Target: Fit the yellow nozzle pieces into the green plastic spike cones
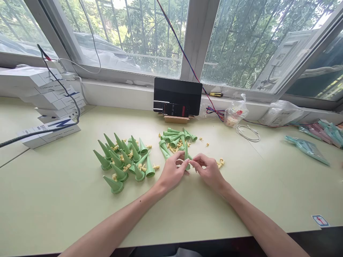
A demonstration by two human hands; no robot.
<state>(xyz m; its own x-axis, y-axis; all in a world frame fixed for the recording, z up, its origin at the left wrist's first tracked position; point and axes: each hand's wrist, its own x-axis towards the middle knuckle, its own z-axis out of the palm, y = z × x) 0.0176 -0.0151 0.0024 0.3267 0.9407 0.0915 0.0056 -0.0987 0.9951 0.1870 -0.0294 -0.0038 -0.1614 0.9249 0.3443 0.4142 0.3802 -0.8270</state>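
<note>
My left hand is closed around the lower part of a green plastic cone spike, which stands with its tip up. At the spike's right side, my right hand pinches with thumb and forefinger; whatever is between those fingertips is too small and hidden to name. Just beyond my hands lies a pile of loose green spikes, with small yellow valve pieces among them. To the left is a group of green spikes with yellow valves at their sides, several upright or tilted.
A phone showing a timer leans against a dark tablet at the back. White boxes are stacked at the far left. Right of the tablet are a plastic bag, a coiled white cable and teal packets.
</note>
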